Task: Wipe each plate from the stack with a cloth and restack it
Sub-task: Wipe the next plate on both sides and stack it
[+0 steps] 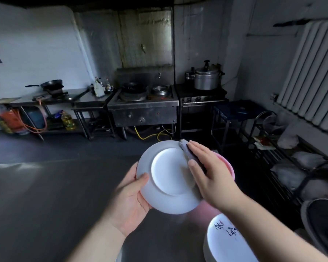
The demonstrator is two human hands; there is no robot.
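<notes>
My left hand (129, 197) grips a white plate (169, 178) by its left rim, thumb on the underside, which faces me. My right hand (212, 173) presses a grey cloth (186, 148) flat against the plate's upper right rim; its fingers are straight and the cloth mostly hides beneath them. A stack of white plates (225, 241) with dark painted characters on the top one sits at the lower right, under my right forearm.
A pink basin (229, 167) lies behind the held plate on the steel table (45, 195). Across the dark floor stand a wok stove (142, 103), a pressure cooker (207, 77) and a counter with pans. A wire rack (292, 167) with bags is on the right.
</notes>
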